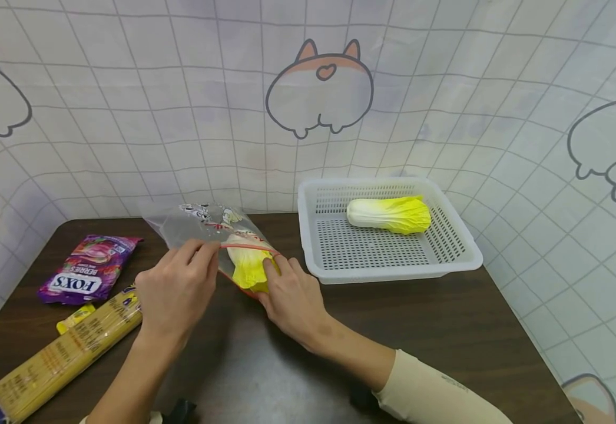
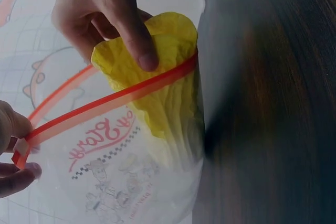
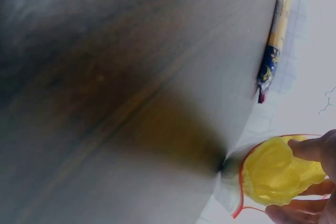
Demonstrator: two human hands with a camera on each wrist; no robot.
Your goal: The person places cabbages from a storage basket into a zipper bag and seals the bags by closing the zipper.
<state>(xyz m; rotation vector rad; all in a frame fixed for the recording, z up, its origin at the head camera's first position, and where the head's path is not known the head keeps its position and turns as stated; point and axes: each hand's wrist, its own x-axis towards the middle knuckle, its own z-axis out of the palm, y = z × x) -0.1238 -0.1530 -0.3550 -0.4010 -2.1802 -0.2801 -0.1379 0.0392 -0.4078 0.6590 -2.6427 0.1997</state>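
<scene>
A clear zip bag point(image 1: 181, 222) with a red seal and printed cartoon figures lies at the table's back, its mouth spread toward me. Inside it sits a napa cabbage point(image 2: 168, 98), yellow leaf end at the opening. My left hand point(image 1: 181, 288) pinches one corner of the red seal between thumb and fingers. With my right hand point(image 1: 294, 300) I grip the cabbage's leafy end at the bag's mouth, thumb on the leaves; part of its fingers is hidden. A second napa cabbage point(image 1: 390, 213) lies in a white basket point(image 1: 393, 275) to the right.
At the left lie a purple Fox's candy bag point(image 1: 93, 268), a long yellow pack of noodles point(image 1: 69, 353) and a small yellow packet point(image 1: 75, 318) partly under it. A tiled-print curtain point(image 1: 223, 118) stands behind the dark table point(image 1: 419, 335).
</scene>
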